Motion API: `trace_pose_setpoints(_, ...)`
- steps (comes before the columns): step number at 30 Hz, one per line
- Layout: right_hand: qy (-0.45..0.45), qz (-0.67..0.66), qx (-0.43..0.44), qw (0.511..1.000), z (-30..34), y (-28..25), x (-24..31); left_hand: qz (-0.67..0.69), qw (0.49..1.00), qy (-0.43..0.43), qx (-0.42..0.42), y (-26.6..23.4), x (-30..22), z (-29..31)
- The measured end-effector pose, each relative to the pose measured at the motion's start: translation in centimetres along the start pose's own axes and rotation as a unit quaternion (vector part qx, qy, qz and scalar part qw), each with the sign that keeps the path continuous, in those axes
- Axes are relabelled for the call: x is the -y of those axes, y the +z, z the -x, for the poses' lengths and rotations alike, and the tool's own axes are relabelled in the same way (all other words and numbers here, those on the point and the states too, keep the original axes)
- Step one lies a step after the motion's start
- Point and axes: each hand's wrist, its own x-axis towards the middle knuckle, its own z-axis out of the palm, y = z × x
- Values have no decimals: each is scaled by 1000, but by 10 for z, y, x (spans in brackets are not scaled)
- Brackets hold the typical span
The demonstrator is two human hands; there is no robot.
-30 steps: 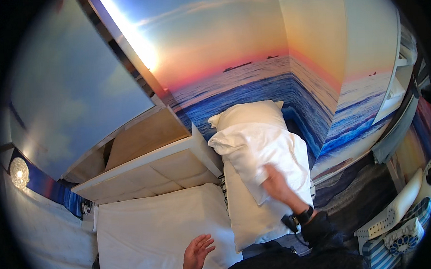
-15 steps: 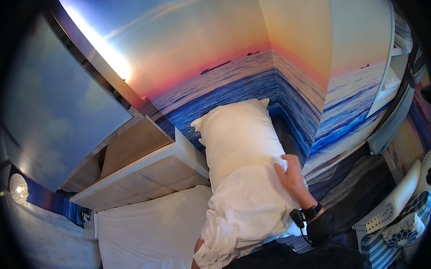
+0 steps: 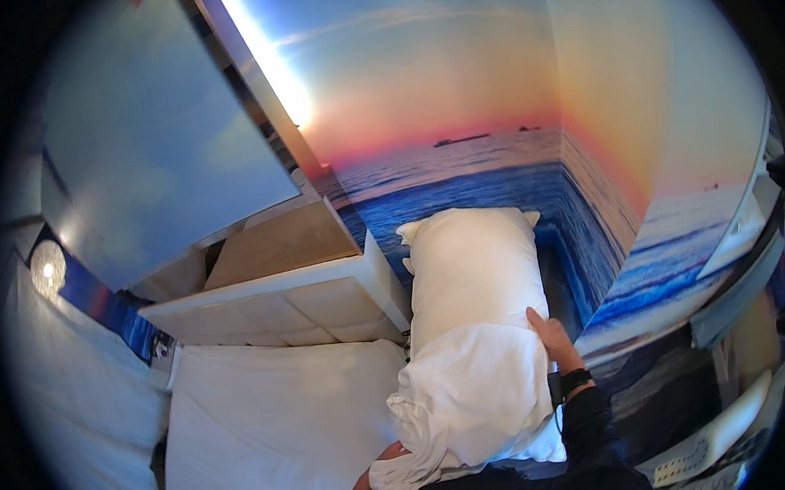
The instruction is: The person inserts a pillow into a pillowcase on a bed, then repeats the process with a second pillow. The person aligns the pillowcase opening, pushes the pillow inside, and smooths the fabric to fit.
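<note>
A plump white pillow stretches away from my body, its far corners pointing toward the mural wall. Around its nearer half sits a loose white pillowcase, bunched into folds at the near left. My right hand is at the pillow's right side, closed on the edge of the pillowcase, with the thumb on top and the other fingers mostly hidden. Low on the left, my left hand grips the bunched cloth, which partly covers its fingers. Both wrists wear dark bands.
Left of the pillow lies a bed with a white sheet, below a padded headboard. A raised blue panel hangs over an open compartment. Sea-mural walls stand ahead. A white studded chair is at the lower right.
My view has shifted, so the scene sits further right and lower. My right hand keeps to the pillow's right edge, its fingers repositioned. More of my left hand shows beside the bunched cloth.
</note>
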Motion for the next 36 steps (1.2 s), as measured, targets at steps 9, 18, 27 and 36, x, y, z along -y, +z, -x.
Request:
trace_pose_setpoints(9, -80, 24, 13, 996, -12, 39, -1, 95, 992, 60, 66, 12, 19, -12)
trace_pose_setpoints(18, -130, -415, 214, 875, 55, 62, 95, 98, 987, 123, 33, -3, 60, 27)
trace_pose_setpoints(27, -191, -302, 237, 904, 179, 85, 158, 121, 980, 158, -7, -30, 101, 81)
trace_pose_setpoints(36, -194, -123, 340, 912, 336, 144, 170, 127, 981, 139, -42, -91, 144, 167)
